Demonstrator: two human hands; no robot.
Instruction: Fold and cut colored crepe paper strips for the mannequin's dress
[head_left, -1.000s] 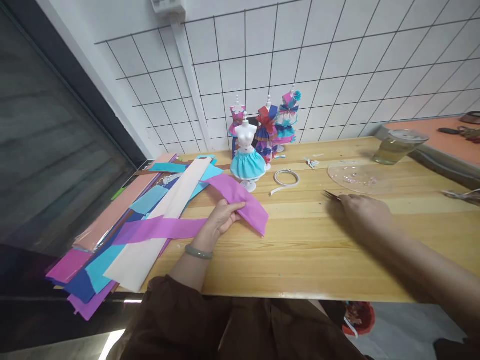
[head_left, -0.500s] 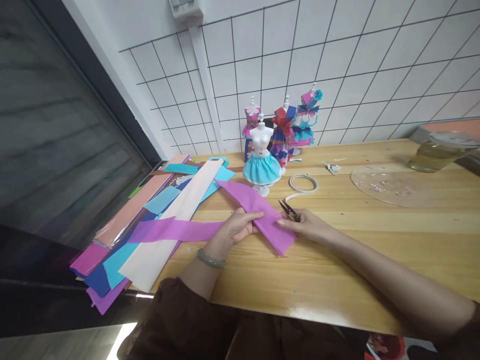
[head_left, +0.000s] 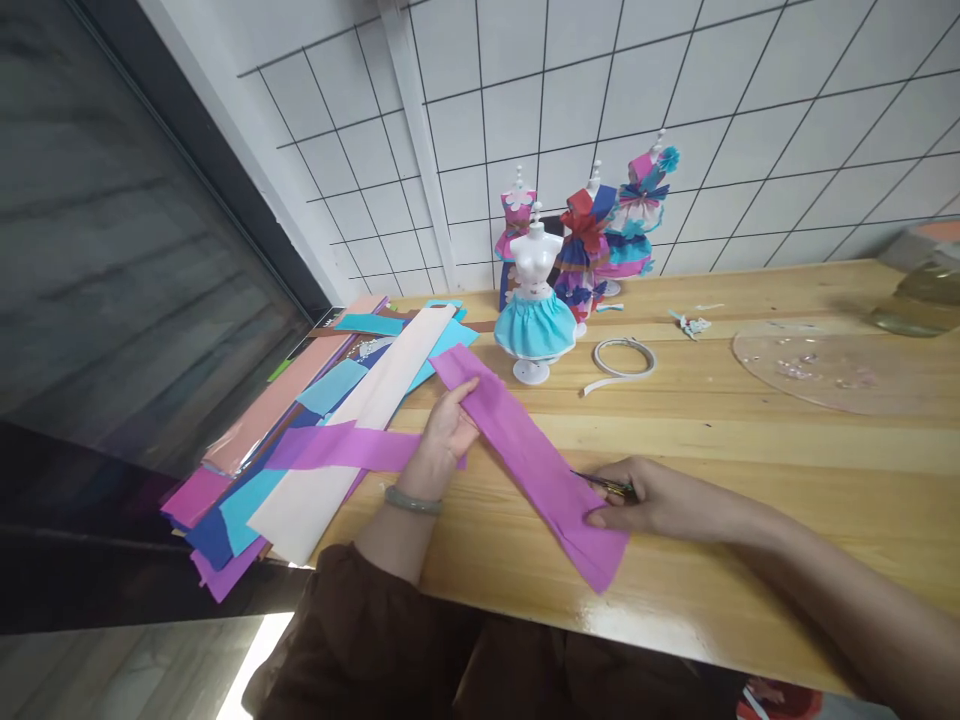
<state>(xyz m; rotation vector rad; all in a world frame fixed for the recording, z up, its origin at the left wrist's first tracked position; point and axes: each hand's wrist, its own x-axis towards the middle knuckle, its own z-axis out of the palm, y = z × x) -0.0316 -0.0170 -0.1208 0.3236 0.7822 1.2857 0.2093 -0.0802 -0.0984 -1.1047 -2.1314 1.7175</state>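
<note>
A folded strip of purple crepe paper (head_left: 525,455) stretches slantwise between my hands, above the wooden table. My left hand (head_left: 450,425) is closed on its upper end, thumb on top. Small dark-bladed scissors (head_left: 611,487) sit in my right hand (head_left: 637,495), whose thumb and fingers also pinch the strip near its lower end. The scissor blades point left over the paper; most of the handle is hidden. Just beyond the strip stands a white mini dress form (head_left: 536,258) wearing a turquoise skirt (head_left: 535,327).
Coloured paper strips (head_left: 300,500) are piled at the left, a second purple strip (head_left: 360,447) across them. Dressed mini forms (head_left: 585,250) stand by the tiled wall. A tape roll (head_left: 625,358), a clear sheet with small beads (head_left: 817,375) and a glass container (head_left: 919,300) lie to the right.
My hands have moved apart, the left up and leftward, the right down and rightward, so the purple strip is drawn out longer. The camera view has shifted slightly.
</note>
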